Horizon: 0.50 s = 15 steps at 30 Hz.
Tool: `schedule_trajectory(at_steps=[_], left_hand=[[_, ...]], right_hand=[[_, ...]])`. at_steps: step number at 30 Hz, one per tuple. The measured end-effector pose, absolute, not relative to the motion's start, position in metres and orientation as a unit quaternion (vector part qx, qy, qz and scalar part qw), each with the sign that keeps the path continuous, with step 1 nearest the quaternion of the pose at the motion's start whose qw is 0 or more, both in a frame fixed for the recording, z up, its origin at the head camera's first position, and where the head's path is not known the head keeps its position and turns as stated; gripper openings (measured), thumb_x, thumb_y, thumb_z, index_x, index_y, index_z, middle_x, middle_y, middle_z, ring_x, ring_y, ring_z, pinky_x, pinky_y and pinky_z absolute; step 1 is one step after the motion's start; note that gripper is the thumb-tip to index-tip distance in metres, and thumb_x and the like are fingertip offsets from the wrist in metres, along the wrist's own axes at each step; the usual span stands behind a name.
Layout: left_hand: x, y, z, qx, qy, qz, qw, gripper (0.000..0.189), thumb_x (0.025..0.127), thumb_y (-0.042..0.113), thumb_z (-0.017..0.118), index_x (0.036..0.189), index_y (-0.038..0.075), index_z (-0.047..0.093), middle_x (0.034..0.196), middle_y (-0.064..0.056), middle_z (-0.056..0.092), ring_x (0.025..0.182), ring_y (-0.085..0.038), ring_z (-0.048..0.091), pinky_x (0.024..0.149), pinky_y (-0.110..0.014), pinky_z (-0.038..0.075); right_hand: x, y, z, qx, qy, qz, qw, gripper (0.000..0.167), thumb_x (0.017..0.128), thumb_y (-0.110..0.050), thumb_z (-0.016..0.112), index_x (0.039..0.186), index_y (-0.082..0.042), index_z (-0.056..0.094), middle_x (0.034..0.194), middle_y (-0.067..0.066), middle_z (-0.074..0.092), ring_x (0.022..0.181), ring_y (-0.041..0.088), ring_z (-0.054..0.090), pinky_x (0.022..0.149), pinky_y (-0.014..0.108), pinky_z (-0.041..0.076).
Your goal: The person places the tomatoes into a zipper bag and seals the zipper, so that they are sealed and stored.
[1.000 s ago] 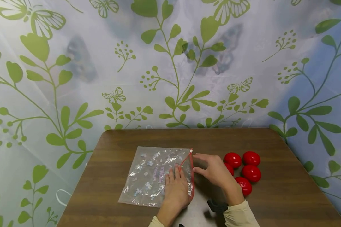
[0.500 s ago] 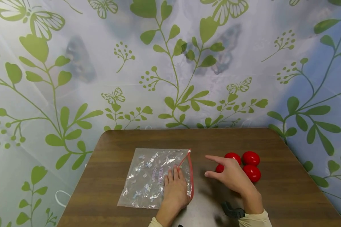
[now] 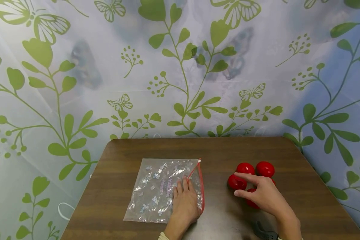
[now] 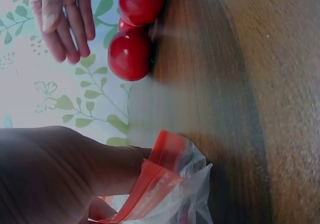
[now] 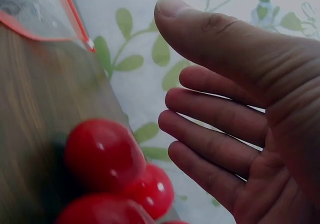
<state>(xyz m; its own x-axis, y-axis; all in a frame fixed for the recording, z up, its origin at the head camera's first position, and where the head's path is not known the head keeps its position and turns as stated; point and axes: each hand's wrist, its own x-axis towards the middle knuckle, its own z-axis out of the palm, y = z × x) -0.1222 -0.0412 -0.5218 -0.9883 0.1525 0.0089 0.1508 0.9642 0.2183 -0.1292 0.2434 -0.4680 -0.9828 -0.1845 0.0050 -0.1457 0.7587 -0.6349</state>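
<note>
A clear plastic zip bag point(image 3: 151, 190) with a red edge and small printed figures lies flat on the wooden table. My left hand point(image 3: 184, 201) rests on it near the mouth, fingers spread over the top layer. In the left wrist view, the thumb is tucked in at the red edge point(image 4: 162, 171), which stands parted. My right hand point(image 3: 267, 196) hovers by several glossy red, slightly oval balls, thumb and fingers apart with nothing between them. The nearest ball point(image 3: 237, 182) shows just beyond its fingertips; another ball point(image 3: 265, 169) sits farther back. The hand partly hides others.
The wooden table point(image 3: 132, 146) ends at a rounded far edge, with a leaf-and-butterfly patterned curtain point(image 3: 180, 66) hanging behind it. A dark strap point(image 3: 265, 231) shows at the right wrist.
My right hand has moved from the bag's red edge rightward and toward me, to beside the red balls. The left hand stays on the bag, which has barely moved.
</note>
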Motion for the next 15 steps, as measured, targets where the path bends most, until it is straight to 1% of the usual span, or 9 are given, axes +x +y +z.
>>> schedule_trajectory(at_steps=[1,3,5,6,8,11,12,13,15], left_hand=[[-0.122,-0.041,-0.522,0.076,0.991,0.11,0.004,0.113,0.063,0.031,0.102,0.155,-0.01,0.05,0.164,-0.028,0.05,0.15,-0.049,0.051,0.122,-0.06,0.044],[-0.122,-0.041,-0.522,0.075,0.991,0.11,0.005,0.112,0.064,0.03,0.101,0.155,-0.01,0.049,0.164,-0.028,0.049,0.15,-0.049,0.05,0.122,-0.06,0.044],[-0.121,-0.041,-0.522,0.074,0.991,0.108,0.005,0.112,0.064,0.03,0.101,0.155,-0.009,0.049,0.164,-0.028,0.049,0.151,-0.049,0.05,0.123,-0.06,0.044],[-0.121,-0.041,-0.522,0.074,0.991,0.108,0.005,0.112,0.064,0.03,0.101,0.155,-0.009,0.05,0.164,-0.028,0.049,0.151,-0.049,0.05,0.122,-0.06,0.044],[-0.121,-0.041,-0.522,0.072,0.992,0.108,0.008,0.112,0.064,0.031,0.101,0.155,-0.009,0.05,0.164,-0.028,0.049,0.151,-0.049,0.05,0.123,-0.06,0.044],[-0.12,-0.041,-0.522,0.069,0.992,0.108,0.013,0.111,0.066,0.031,0.1,0.156,-0.009,0.049,0.165,-0.028,0.048,0.152,-0.049,0.049,0.123,-0.06,0.043],[-0.12,-0.041,-0.522,0.069,0.991,0.11,0.015,0.111,0.067,0.031,0.099,0.156,-0.009,0.049,0.166,-0.028,0.048,0.153,-0.049,0.048,0.123,-0.06,0.043],[-0.12,-0.04,-0.522,0.069,0.991,0.112,0.019,0.111,0.068,0.031,0.099,0.157,-0.009,0.048,0.166,-0.028,0.047,0.153,-0.05,0.047,0.124,-0.06,0.042],[-0.12,-0.04,-0.521,0.068,0.991,0.114,0.025,0.11,0.069,0.031,0.098,0.158,-0.009,0.047,0.167,-0.028,0.046,0.154,-0.05,0.046,0.125,-0.06,0.042]], right_hand=[[-0.127,0.247,-0.468,-0.084,0.938,-0.335,0.026,0.065,0.087,-0.05,0.092,0.143,-0.023,0.074,0.102,-0.006,0.082,0.072,0.009,0.064,0.072,0.03,0.058],[-0.124,0.253,-0.47,-0.078,0.939,-0.333,0.019,0.064,0.087,-0.05,0.091,0.142,-0.023,0.075,0.114,-0.002,0.083,0.091,0.016,0.072,0.08,0.037,0.061],[-0.12,0.26,-0.471,-0.074,0.942,-0.327,0.008,0.063,0.087,-0.051,0.092,0.141,-0.023,0.076,0.128,0.004,0.081,0.108,0.025,0.074,0.087,0.046,0.063],[-0.118,0.263,-0.472,-0.073,0.943,-0.323,0.002,0.063,0.086,-0.051,0.092,0.141,-0.022,0.076,0.13,0.006,0.08,0.114,0.029,0.073,0.089,0.049,0.062],[-0.114,0.269,-0.473,-0.068,0.945,-0.319,-0.006,0.063,0.086,-0.052,0.092,0.14,-0.023,0.076,0.133,0.007,0.079,0.121,0.035,0.071,0.09,0.051,0.062],[-0.108,0.281,-0.475,-0.055,0.946,-0.318,-0.009,0.063,0.085,-0.053,0.092,0.14,-0.026,0.076,0.134,0.005,0.079,0.122,0.034,0.072,0.088,0.041,0.062],[-0.106,0.286,-0.477,-0.05,0.947,-0.318,-0.011,0.062,0.085,-0.052,0.092,0.139,-0.027,0.077,0.135,0.005,0.079,0.121,0.029,0.073,0.087,0.038,0.063],[-0.103,0.291,-0.478,-0.045,0.947,-0.318,-0.013,0.061,0.085,-0.051,0.093,0.138,-0.028,0.077,0.135,0.006,0.079,0.12,0.029,0.074,0.086,0.037,0.064],[-0.099,0.303,-0.48,-0.035,0.95,-0.31,-0.019,0.059,0.084,-0.05,0.093,0.136,-0.029,0.078,0.136,0.008,0.078,0.119,0.018,0.074,0.085,0.031,0.063]])
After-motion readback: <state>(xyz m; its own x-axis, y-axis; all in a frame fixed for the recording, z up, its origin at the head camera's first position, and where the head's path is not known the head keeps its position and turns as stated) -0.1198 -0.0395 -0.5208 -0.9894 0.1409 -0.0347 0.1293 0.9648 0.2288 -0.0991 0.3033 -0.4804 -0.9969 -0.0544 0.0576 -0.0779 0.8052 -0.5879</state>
